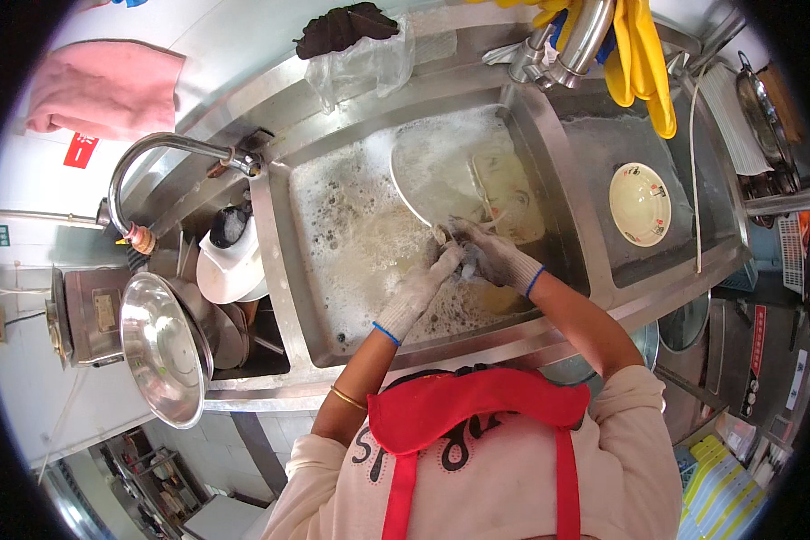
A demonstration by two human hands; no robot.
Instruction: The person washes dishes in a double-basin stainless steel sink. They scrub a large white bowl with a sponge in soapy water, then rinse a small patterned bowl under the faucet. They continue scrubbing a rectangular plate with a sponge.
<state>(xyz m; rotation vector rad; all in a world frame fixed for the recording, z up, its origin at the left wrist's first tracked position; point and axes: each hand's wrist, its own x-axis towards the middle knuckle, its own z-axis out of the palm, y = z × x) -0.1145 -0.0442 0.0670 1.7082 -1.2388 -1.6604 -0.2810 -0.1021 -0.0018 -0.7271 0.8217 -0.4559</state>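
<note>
My left hand (422,280) and my right hand (498,255) meet over soapy water in the middle basin of a steel sink (281,270). Both wear whitish knit gloves with blue cuffs. The fingers are bent and close together at the near edge of a large white-rimmed dish (405,192), which lies partly under the water. Foam and overlapping fingers hide what each hand grips. To the right of the dish, a pale rectangular item (520,189) shows through the murky water.
Left basin: stacked white dishes (226,277), a metal bowl (162,347) tilted at its edge, and a curved faucet (169,138) above. Right basin: a cream patterned bowl (640,204) in water. Yellow rubber gloves (638,67) hang by a steel pipe (584,40). A plastic bag (358,71) lies on the back ledge.
</note>
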